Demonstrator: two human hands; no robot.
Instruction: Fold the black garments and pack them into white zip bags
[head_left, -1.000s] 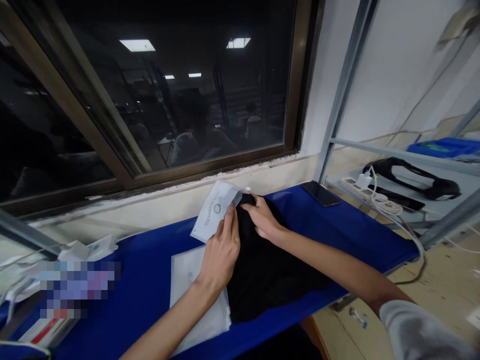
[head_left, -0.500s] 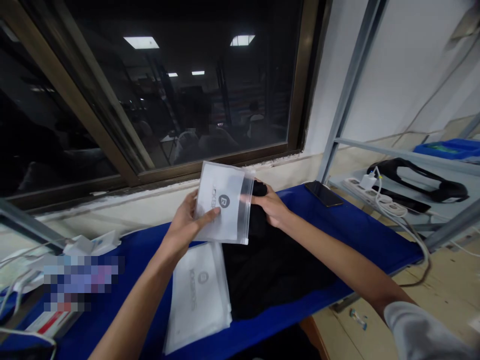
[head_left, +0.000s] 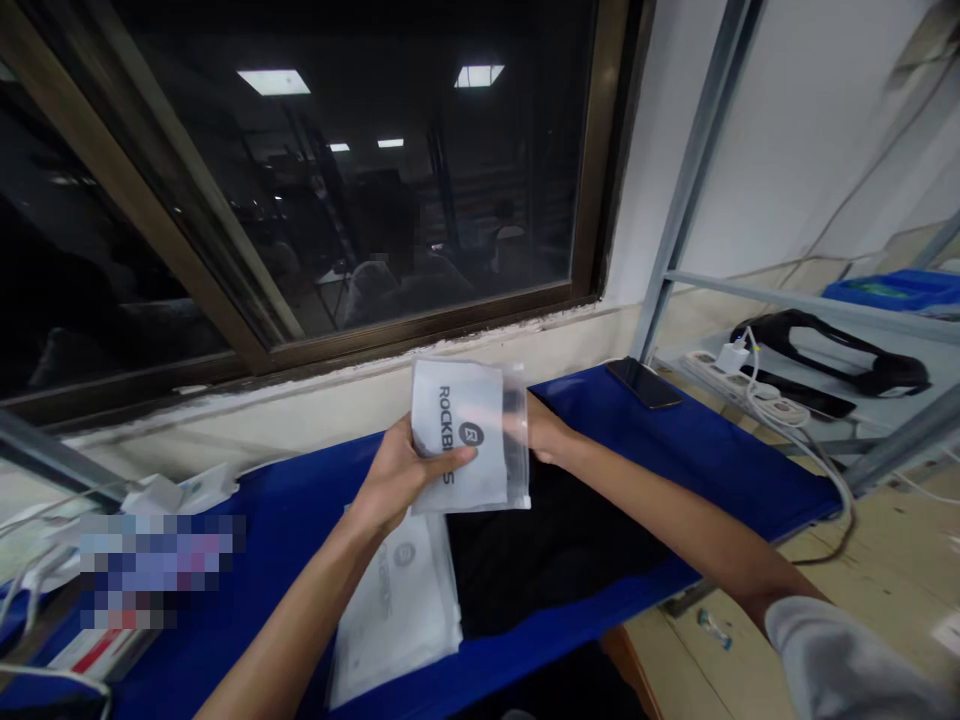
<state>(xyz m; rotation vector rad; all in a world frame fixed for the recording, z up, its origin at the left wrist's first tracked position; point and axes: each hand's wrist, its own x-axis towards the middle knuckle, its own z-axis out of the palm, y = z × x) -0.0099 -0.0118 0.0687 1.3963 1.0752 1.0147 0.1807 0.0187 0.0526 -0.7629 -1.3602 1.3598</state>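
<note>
My left hand [head_left: 401,475] grips a small white zip bag [head_left: 469,435] with dark lettering, thumb across its front, held up above the blue table [head_left: 292,520]. My right hand [head_left: 541,430] reaches in behind the bag's right edge; its fingers are mostly hidden by the frosted plastic. A folded black garment [head_left: 547,545] lies on the table under both hands. A stack of larger white bags [head_left: 401,600] lies flat left of the garment.
A dark window fills the wall ahead. A phone [head_left: 643,382] lies at the table's far right corner. To the right, a metal shelf holds a power strip [head_left: 739,385] with cable and a black headset [head_left: 832,350]. White items [head_left: 176,490] sit at the left.
The small bag came off the garment into the air, then dropped slightly and turned so its lettering reads across. My right hand stayed at the garment's top, now behind the bag.
</note>
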